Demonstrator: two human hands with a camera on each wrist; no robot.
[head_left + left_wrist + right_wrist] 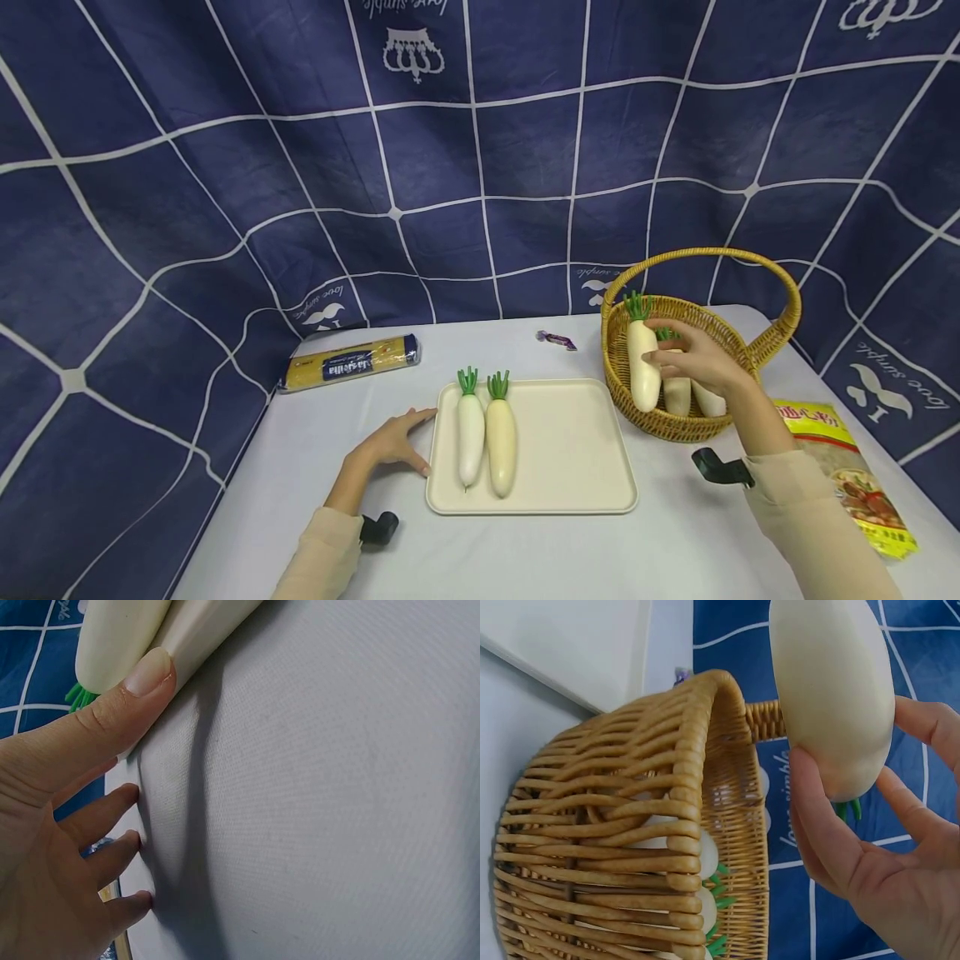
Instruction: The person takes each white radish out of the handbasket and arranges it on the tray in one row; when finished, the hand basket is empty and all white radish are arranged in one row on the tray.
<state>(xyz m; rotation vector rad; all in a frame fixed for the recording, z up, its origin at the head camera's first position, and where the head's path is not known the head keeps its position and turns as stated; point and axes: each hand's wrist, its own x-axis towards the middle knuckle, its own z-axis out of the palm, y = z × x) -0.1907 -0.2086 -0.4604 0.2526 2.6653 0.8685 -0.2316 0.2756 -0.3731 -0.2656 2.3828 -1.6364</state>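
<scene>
My right hand (pixel 701 357) grips a white radish (pixel 643 365) with green stem stubs, held over the wicker basket (pixel 682 429). In the right wrist view, thumb and fingers wrap round this radish (pixel 832 690) near its leafy end. More white radishes (pixel 678 394) lie inside the basket. Two others, a whiter radish (pixel 471 437) and a creamier radish (pixel 501 446), lie side by side on the cream tray (pixel 570 450). At the tray's left edge rests my left hand (pixel 393 442), fingers spread; its thumb touches the rim in the left wrist view.
A yellow pasta packet (pixel 351 363) lies at the back left, a small purple-wrapped candy (pixel 556 340) behind the tray. Right of the basket is a yellow and red food bag (pixel 847 475). The basket's tall handle (pixel 705 252) arches up. A blue checked cloth (pixel 525 150) hangs behind.
</scene>
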